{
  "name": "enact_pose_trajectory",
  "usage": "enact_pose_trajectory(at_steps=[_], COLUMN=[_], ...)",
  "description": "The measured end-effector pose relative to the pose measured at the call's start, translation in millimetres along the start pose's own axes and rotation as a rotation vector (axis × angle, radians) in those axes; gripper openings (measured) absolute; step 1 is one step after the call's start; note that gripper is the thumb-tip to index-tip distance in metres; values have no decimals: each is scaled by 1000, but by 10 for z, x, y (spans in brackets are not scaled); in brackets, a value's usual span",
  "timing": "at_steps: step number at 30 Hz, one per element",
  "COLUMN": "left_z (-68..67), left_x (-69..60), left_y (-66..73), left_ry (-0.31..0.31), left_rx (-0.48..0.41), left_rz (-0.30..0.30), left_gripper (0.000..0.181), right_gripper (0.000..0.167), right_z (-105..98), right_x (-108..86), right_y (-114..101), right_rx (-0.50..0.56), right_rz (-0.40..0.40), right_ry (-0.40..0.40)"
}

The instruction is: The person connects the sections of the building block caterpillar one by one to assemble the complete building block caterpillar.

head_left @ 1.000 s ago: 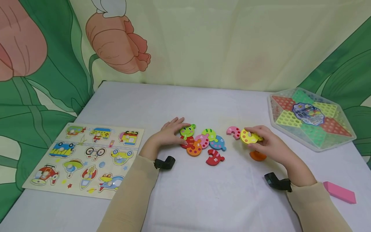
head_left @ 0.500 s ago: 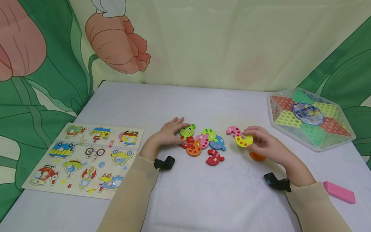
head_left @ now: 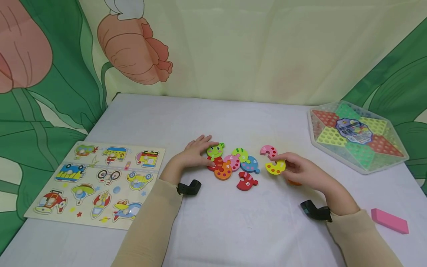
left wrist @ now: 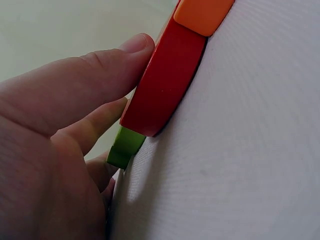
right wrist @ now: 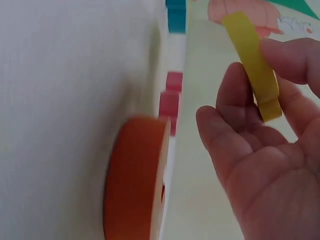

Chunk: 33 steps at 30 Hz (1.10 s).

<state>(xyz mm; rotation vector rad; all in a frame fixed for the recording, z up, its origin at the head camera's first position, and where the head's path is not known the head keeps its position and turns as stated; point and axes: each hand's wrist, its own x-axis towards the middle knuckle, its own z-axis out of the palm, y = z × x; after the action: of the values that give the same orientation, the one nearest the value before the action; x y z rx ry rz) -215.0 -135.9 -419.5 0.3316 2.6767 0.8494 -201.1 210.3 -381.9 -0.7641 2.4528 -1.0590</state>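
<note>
And there, my left hand (head_left: 196, 152) lay loosely spread, touching the red piece (left wrist: 165, 80) | my right hand (head_left: 305, 171) pinched the yellow piece (head_left: 275, 168) above the surface (head_left: 233, 230), near the pink piece (head_left: 268, 148)! | Level, unhurried lowering looked wisest

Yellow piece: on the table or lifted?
Lifted: the right wrist view shows the right hand pinching the yellow piece, with a gap to the table.

Right hand (head_left: 305, 170) raised, fingers (right wrist: 232, 90) pinching; left hand (head_left: 193, 154) apparently spread.
</note>
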Motion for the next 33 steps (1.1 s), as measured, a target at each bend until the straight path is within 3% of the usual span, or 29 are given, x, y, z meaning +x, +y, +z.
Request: enact_pose_trajectory(at_steps=[8,15,18,24,33], left_z=[-8,-2,-1,-5,-10], left_x=[-11,-7,-9,-11,-22], left_y=[4,-17,-22,-12,7], left_ry=[-1,0,-1,-5,-1], left_rx=[6,-3,-4,-2,-15], left_rz=[-2,-5,0,-3,12], left_gripper=[70,69,69,70,69], right_gripper=[42,56,52,36,52], right_z=[180,251,263,300,322], right_x=[62,105,117,130,127], right_y=[-123,-132,-116,-68,-76], right_rx=[8,63,60,25,45], right_rz=[28,66,67,-7,60], right_ry=[-33,-38,-31,-5,-26])
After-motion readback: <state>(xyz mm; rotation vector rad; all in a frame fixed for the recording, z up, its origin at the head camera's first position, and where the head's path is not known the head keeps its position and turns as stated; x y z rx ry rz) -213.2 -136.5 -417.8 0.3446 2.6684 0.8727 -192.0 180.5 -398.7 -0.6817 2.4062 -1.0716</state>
